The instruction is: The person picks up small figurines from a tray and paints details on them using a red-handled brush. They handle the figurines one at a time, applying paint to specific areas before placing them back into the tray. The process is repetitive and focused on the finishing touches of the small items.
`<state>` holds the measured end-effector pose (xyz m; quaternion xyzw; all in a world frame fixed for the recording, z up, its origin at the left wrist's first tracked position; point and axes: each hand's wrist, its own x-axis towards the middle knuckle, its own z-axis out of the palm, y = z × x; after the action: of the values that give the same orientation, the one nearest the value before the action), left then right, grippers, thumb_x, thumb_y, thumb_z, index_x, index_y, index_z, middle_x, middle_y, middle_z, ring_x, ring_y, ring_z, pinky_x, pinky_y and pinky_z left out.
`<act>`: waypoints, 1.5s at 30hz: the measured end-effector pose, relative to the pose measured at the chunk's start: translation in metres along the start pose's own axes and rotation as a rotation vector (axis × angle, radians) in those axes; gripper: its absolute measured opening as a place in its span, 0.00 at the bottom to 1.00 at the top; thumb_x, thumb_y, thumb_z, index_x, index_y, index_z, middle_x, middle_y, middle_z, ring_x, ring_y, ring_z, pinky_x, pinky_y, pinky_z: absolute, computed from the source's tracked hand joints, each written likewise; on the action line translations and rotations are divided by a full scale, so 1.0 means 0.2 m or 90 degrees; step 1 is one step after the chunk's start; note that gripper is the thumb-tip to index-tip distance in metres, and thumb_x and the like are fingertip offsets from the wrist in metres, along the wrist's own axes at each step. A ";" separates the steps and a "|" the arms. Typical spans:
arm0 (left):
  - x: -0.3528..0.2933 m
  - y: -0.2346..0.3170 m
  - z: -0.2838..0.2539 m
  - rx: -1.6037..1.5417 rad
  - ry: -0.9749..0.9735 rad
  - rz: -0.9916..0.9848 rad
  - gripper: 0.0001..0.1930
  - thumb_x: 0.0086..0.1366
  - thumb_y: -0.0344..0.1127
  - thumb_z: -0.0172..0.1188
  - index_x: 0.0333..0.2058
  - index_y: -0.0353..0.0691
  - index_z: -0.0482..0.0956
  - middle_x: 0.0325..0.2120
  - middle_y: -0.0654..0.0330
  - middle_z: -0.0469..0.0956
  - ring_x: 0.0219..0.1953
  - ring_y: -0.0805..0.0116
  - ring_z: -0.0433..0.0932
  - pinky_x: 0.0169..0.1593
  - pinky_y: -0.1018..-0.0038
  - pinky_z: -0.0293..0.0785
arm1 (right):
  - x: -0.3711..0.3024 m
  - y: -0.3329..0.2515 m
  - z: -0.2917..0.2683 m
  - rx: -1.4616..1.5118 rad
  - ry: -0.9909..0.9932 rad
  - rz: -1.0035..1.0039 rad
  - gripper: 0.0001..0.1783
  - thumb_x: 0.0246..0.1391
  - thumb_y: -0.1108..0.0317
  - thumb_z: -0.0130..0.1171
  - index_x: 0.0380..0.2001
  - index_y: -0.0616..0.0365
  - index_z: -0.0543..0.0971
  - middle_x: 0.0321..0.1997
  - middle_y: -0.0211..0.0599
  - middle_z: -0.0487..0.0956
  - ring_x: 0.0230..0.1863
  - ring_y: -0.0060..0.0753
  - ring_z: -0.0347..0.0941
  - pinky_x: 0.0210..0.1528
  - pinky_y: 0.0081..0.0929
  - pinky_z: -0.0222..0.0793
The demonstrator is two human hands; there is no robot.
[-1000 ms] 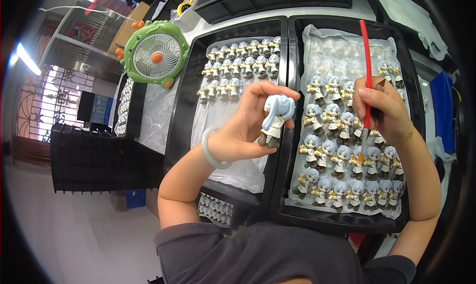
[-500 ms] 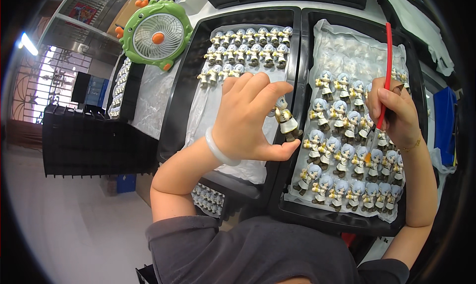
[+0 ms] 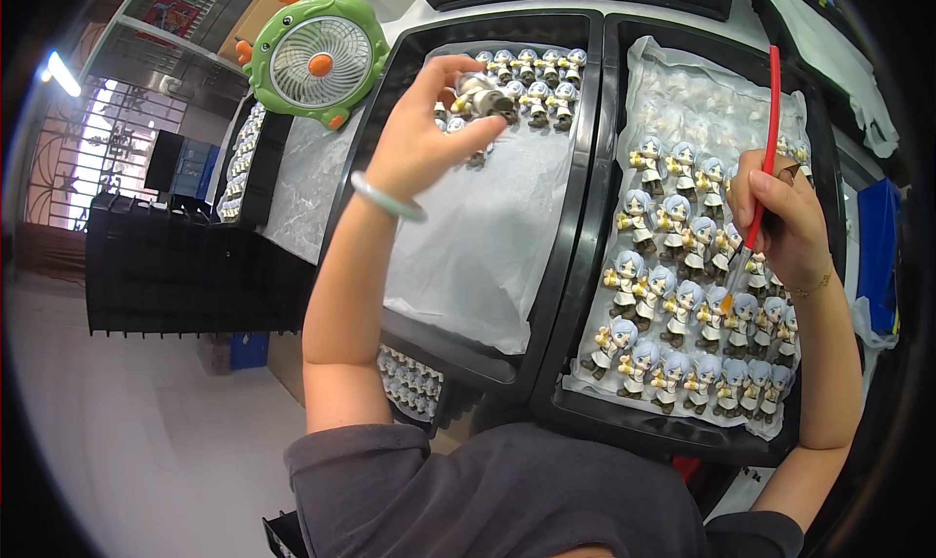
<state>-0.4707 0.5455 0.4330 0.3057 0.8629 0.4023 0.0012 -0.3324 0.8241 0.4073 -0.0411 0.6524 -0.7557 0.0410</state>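
Observation:
My left hand (image 3: 414, 134) is closed, pinching a small figurine (image 3: 484, 102) with pale hair, a white outfit and dark boots between thumb and fingers. The figurine is tilted and slightly blurred, held above rows of similar standing figurines (image 3: 535, 100) in the paper-lined left tray (image 3: 583, 168). In my right hand (image 3: 790, 217) is a slim brush (image 3: 770, 119) with a red handle and orange bristles. Its tip points down over rows of figurines (image 3: 687, 300) in the right black tray (image 3: 673, 438). Part of those rows is hidden behind my right hand.
A green animal-shaped fan (image 3: 322, 66) stands beyond the left tray. More figurines sit in a tray (image 3: 242, 163) at the far left and in a lower one (image 3: 409, 383) beneath my left arm. A blue bin (image 3: 879, 256) stands at the right edge.
My left hand has moved away from me and to the left with the figurine, from the left tray's right side to its far rows. The right hand with the brush stays nearly still.

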 end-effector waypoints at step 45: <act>0.08 0.27 0.35 -0.679 -0.410 -0.084 0.34 0.46 0.20 0.51 0.54 0.38 0.49 0.45 0.49 0.64 0.38 0.68 0.69 0.41 0.76 0.65 | -0.02 -0.07 -0.01 0.169 -0.018 0.038 0.14 0.46 0.59 0.48 0.15 0.56 0.68 0.11 0.25 0.66 0.08 0.11 0.55 0.10 0.09 0.48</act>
<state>-0.4378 0.6285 0.4269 0.3154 0.5170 0.6642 0.4382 -0.3294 0.8283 0.4205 -0.0264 0.5471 -0.8330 0.0779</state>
